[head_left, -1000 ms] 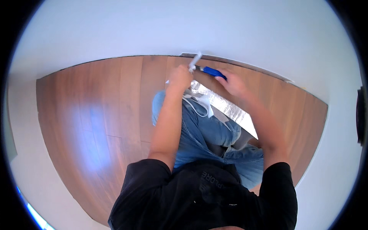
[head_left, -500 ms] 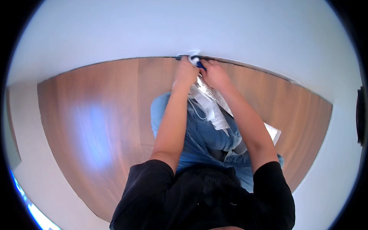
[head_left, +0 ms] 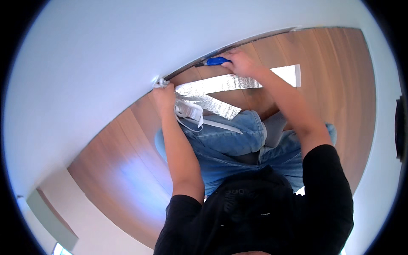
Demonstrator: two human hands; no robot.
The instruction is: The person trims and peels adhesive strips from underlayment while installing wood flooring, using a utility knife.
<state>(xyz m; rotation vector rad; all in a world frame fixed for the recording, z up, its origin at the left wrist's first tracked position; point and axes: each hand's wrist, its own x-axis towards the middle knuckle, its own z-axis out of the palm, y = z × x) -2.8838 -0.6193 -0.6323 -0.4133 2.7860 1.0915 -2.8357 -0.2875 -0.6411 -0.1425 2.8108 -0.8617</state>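
Note:
My left hand is closed on a bunched white strip low against the wall. More thin white strips hang from below it toward my knee. My right hand holds a blue-handled tool along the gap at the wall's foot. The tool's dark end points left; its exact kind does not show. Between my hands a long silver foil strip lies on the floor, passing under my right wrist to a white end. A shorter silver foil piece reaches over to my bent knee.
The pale wall curves across the far side and meets the wood-plank floor at a dark narrow gap. My jeans-clad legs are folded close in front of me. A pale wall base borders the floor at lower left.
My view has turned, so the wall edge now slants up to the right. My hands have moved apart, the right one with the blue-handled tool. The foil strips show more fully.

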